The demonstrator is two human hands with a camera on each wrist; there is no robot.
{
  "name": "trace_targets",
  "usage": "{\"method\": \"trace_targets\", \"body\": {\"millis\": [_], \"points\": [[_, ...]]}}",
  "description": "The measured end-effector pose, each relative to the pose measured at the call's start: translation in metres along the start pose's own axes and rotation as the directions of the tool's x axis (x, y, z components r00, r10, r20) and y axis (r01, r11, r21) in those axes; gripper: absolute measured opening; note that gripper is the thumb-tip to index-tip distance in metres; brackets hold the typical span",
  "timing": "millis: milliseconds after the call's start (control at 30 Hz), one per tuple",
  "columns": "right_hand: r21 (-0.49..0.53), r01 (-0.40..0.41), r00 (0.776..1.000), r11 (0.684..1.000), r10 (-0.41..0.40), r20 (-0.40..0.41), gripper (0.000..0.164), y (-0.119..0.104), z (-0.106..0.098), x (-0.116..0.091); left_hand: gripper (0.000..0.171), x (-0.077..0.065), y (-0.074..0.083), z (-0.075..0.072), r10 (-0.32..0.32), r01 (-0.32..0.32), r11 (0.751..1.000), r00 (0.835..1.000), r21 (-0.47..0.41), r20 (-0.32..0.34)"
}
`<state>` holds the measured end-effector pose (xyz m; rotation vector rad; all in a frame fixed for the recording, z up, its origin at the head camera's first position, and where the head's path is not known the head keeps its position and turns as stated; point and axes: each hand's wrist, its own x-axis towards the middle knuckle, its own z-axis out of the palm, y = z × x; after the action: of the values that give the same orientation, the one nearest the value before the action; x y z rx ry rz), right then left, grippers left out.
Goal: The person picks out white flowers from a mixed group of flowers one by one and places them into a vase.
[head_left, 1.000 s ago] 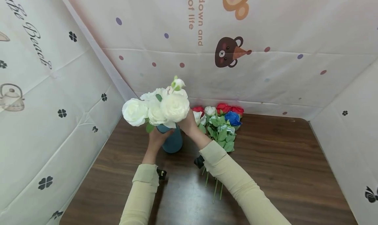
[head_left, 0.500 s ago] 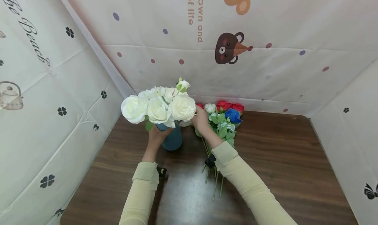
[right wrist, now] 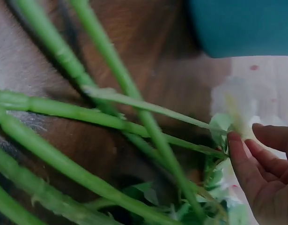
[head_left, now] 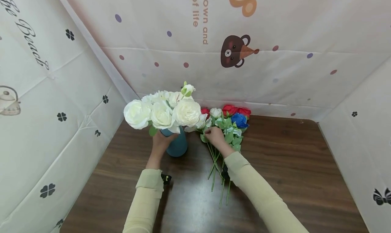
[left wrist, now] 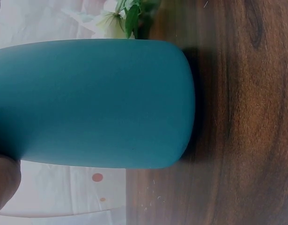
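A blue-green vase (head_left: 178, 146) stands on the table, filled with large white artificial flowers (head_left: 162, 113). Around its upper part my left hand (head_left: 160, 143) grips, the thumb across the front. In the left wrist view the vase's smooth body (left wrist: 97, 103) fills the frame, and only a bit of the hand shows at the edge. To the right lies a bunch of loose artificial flowers (head_left: 240, 120) in red, white and blue. Over these my right hand (head_left: 217, 138) reaches, its fingertips at a green stem (right wrist: 158, 108) near some leaves, thumb and forefinger apart.
Several green stems (head_left: 221, 189) cross one another and point toward the table's front. The brown wooden table (head_left: 284, 158) is bounded by printed white cloth (head_left: 290, 80) at the back and both sides.
My right hand has left the white flowers at the vase, moving right and toward me to the loose bunch. My left hand keeps its grip on the vase.
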<state>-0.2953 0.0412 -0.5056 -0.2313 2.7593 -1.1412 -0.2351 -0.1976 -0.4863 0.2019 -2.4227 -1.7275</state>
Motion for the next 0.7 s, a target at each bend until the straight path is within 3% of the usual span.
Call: {"method": "trace_targets", "body": {"millis": [133, 233, 467, 567, 700], "points": [[-0.032, -0.011, 0.999, 0.999, 0.012, 0.032, 0.050, 0.003, 0.008, 0.006, 0.091, 0.000, 0.000, 0.001, -0.011, 0.011, 1.000, 1.000, 0.009, 0.003], [-0.078, -0.017, 0.999, 0.997, 0.020, 0.040, 0.056, 0.003, 0.010, 0.009, 0.091, 0.000, 0.000, 0.002, -0.004, 0.004, 1.000, 1.000, 0.009, 0.004], [-0.073, -0.064, 0.996, 0.995, 0.068, 0.052, 0.045, 0.007, 0.008, 0.013, 0.089, 0.000, -0.001, 0.006, 0.006, -0.006, 1.000, 1.000, -0.004, 0.008], [-0.011, -0.078, 0.997, 0.997, 0.078, 0.014, 0.034, 0.007, 0.000, 0.009, 0.090, 0.000, -0.001, 0.007, 0.013, -0.013, 1.000, 1.000, -0.011, 0.006], [0.156, -0.088, 0.996, 0.984, 0.092, -0.019, 0.017, 0.002, -0.017, -0.003, 0.091, 0.002, -0.002, 0.009, 0.064, -0.064, 0.998, 0.998, -0.029, -0.004]]}}
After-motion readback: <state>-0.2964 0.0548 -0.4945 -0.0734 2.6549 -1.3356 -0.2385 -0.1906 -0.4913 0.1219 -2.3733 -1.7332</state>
